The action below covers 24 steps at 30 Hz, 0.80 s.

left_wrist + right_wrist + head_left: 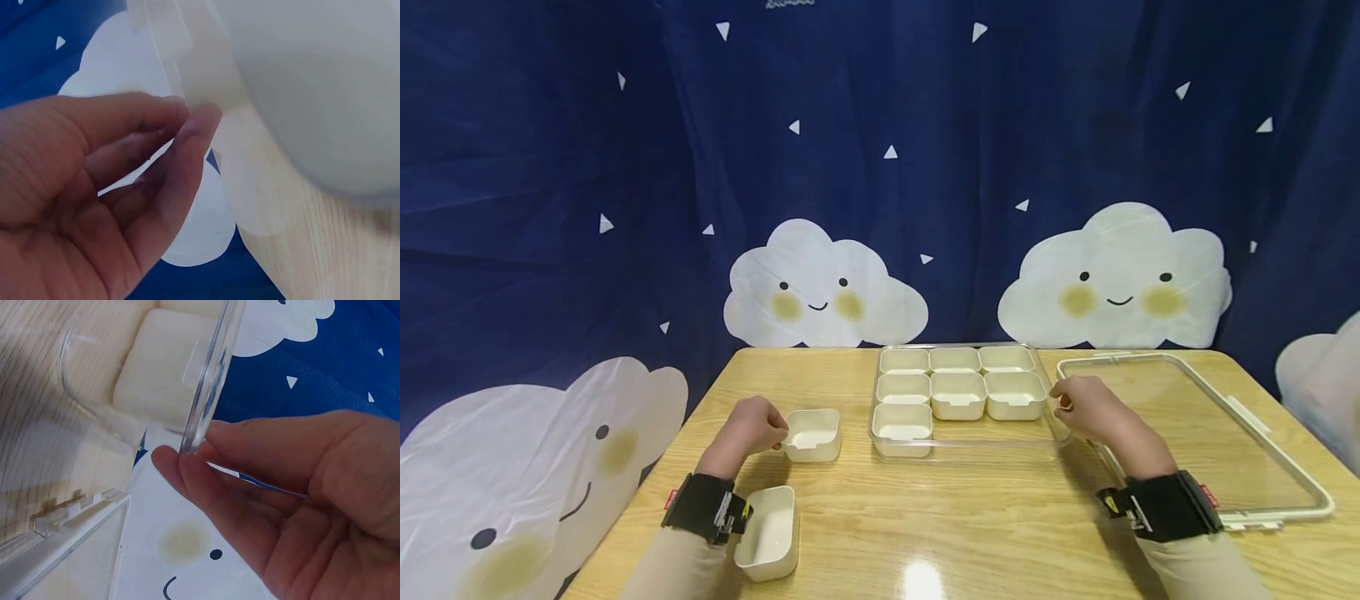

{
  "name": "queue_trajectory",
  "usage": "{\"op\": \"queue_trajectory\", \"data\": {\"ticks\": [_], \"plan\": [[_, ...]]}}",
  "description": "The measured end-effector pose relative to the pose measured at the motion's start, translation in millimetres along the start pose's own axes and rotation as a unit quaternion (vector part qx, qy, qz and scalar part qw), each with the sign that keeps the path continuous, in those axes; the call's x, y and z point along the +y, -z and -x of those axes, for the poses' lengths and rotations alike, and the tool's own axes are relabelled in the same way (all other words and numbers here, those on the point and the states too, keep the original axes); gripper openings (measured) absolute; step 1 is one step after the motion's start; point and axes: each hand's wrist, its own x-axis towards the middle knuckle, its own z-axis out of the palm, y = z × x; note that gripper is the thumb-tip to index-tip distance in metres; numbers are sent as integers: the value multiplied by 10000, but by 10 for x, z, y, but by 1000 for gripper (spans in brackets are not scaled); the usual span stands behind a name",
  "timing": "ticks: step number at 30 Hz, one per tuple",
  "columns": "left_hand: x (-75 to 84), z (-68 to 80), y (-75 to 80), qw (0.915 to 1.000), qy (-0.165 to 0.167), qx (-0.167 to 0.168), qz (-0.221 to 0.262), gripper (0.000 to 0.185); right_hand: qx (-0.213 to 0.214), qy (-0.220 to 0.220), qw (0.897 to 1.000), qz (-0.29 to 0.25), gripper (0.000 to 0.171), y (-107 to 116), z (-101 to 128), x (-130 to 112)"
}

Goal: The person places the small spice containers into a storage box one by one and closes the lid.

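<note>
well, left hand pinches small cup; right hand seemingly grips clear tray rim; no writing legible.

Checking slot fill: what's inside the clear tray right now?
The clear tray holds seven white cups: three, three, then one front-left. The two other front slots show bare bottom. Cup insides look empty; the right hand hides part of the right rim.

I can read no words, brand names or numbers anywhere here. At the top middle of the head view a white mark on the blue curtain is cut off by the frame's edge and too small to make out. A red tag on each of my wristbands is likewise too small to read.
</note>
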Motion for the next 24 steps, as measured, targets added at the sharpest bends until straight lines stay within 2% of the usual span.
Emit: {"op": "queue_trajectory", "data": {"ticks": [5, 8, 11, 17, 20, 24], "plan": [[-42, 38, 11, 9983, -560, -149, -13, 9, -103, -9, 9998, -158, 21, -7, -14, -26], [-91, 41, 15, 9958, -910, -118, -28, 13, -152, -49, 9997, -197, 22, -4, -28, -41], [-143, 33, 7, 9937, -1112, -68, 85, 18, -206, -145, 9993, -262, 22, 8, -37, -53], [-215, -1, -50, 9880, -1509, 45, 312, 8, -322, -245, 9986, -335, 23, 21, -26, -47], [-224, -8, -68, 9861, -1629, 144, 289, 9, -324, -230, 9985, -368, 23, 14, -19, -36], [-219, -15, -84, 9888, -1449, 210, 287, 13, -305, -199, 9985, -403, 23, 9, -13, -28]]}}
